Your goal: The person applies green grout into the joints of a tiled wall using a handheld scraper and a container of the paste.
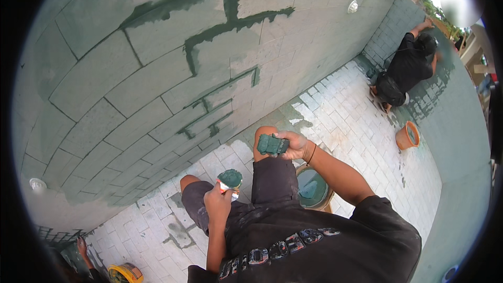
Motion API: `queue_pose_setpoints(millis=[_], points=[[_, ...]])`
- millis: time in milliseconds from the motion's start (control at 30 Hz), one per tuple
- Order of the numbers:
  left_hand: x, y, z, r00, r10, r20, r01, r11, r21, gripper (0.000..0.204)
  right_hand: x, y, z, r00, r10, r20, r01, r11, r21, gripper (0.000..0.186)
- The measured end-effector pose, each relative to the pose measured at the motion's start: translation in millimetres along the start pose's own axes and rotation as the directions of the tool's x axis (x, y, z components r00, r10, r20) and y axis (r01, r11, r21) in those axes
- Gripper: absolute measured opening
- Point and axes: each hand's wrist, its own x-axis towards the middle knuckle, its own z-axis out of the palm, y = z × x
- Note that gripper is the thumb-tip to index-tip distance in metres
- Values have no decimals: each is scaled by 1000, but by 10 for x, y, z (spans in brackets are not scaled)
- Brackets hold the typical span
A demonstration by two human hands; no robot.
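Note:
My left hand (218, 204) is closed on a small white-and-red holder (230, 181) heaped with dark green paste. My right hand (289, 145) grips a flat tool (270, 144) coated in the same paste, held over my right knee; its exact kind is unclear. Below that hand, partly behind my leg, a bucket (327, 188) holds greenish liquid. The tiled wall (94, 105) in front of me has dark green paste along some joints and smears across several tiles.
A co-worker (406, 71) crouches at the right wall (456, 136), an orange bucket (406, 136) behind them. Another person's hand (82, 249) reaches toward the wall at lower left, near a yellow bucket (124, 272). The floor (126, 233) is pale tile with green smears.

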Motion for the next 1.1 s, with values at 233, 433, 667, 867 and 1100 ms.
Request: queue_pose_setpoints(millis=[233,433,667,867,1100], points=[[-168,-409,-757,898,-166,-408,90,976,-197,16,284,-54,89,839,-449,307,387,889,244,51],[45,-647,-1301,849,-53,-526,33,998,-47,16,84,-649,208,641,-760,107,750,650,124,43],[-40,-563,-1324,856,-385,-346,477,846,238,47,81,-545,133,585,-807,85,799,591,114,47],[233,-1276,-1254,855,-280,-437,229,959,-166,19,-226,-100,-158,485,-861,-149,865,498,-61,43],[335,-1036,-1255,826,-8,-564,-41,996,-73,31,258,-178,7,276,-954,-118,718,286,-634,41]])
